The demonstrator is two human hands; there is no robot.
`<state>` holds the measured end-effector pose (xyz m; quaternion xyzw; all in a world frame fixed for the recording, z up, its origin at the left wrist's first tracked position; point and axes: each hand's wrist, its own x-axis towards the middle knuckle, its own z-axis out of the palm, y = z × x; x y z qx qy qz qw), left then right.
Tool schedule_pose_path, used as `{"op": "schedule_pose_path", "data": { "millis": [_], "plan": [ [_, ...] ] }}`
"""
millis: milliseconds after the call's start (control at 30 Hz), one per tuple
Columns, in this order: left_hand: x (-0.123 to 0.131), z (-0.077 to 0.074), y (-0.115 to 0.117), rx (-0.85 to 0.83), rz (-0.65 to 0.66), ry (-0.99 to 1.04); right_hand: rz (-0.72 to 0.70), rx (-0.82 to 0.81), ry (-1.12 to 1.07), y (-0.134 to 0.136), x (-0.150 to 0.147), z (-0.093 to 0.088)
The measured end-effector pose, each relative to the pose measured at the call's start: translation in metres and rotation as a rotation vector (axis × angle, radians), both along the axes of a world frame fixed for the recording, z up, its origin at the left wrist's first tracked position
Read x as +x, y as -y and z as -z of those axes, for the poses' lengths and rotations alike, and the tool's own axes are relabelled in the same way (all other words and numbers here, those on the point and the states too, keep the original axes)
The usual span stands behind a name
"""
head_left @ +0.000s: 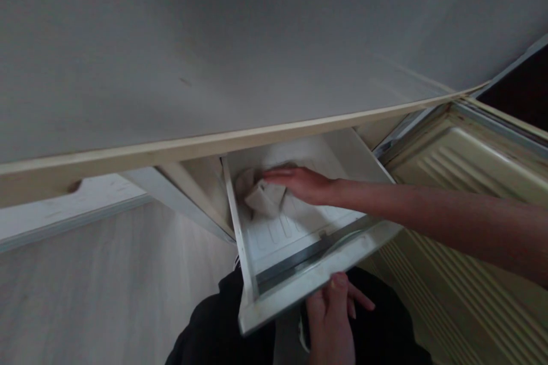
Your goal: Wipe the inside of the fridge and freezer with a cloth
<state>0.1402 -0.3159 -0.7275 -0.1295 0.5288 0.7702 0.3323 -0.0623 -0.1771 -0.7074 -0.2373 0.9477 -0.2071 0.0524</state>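
Note:
A white drawer (pixel 295 288) is pulled out from under a pale countertop (pixel 214 57). My right hand (pixel 303 183) reaches into it from the right and rests on a crumpled grey-beige cloth (pixel 263 198) at the back left of the drawer floor. The fingers lie over the cloth and the thumb is hidden beneath. My left hand (pixel 331 311) grips the drawer's front edge from below, with the thumb up against the front panel and the fingers curled underneath.
A ribbed cream appliance panel (pixel 466 165) stands to the right, with a dark opening (pixel 522 91) behind it. Pale wood-look floor (pixel 98 285) lies at the left, and my dark clothing (pixel 214 331) shows below the drawer.

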Motion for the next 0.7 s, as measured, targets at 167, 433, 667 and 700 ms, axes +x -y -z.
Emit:
{"op": "schedule_pose_path", "data": {
  "millis": [167, 433, 667, 700],
  "plan": [
    [0.0, -0.001, -0.001, -0.007, -0.022, 0.034, 0.825, 0.049, -0.086, 0.006, -0.075, 0.007],
    [-0.001, -0.002, 0.002, -0.063, 0.026, 0.034, 0.227, 0.17, -0.113, 0.031, -0.086, 0.048],
    [-0.001, -0.003, 0.001, 0.001, 0.004, 0.009, -0.191, 0.003, 0.075, -0.009, -0.028, 0.029],
    [-0.001, -0.003, 0.001, 0.002, -0.001, 0.005, -0.218, -0.037, 0.138, -0.013, -0.016, 0.026]
  ]
}}
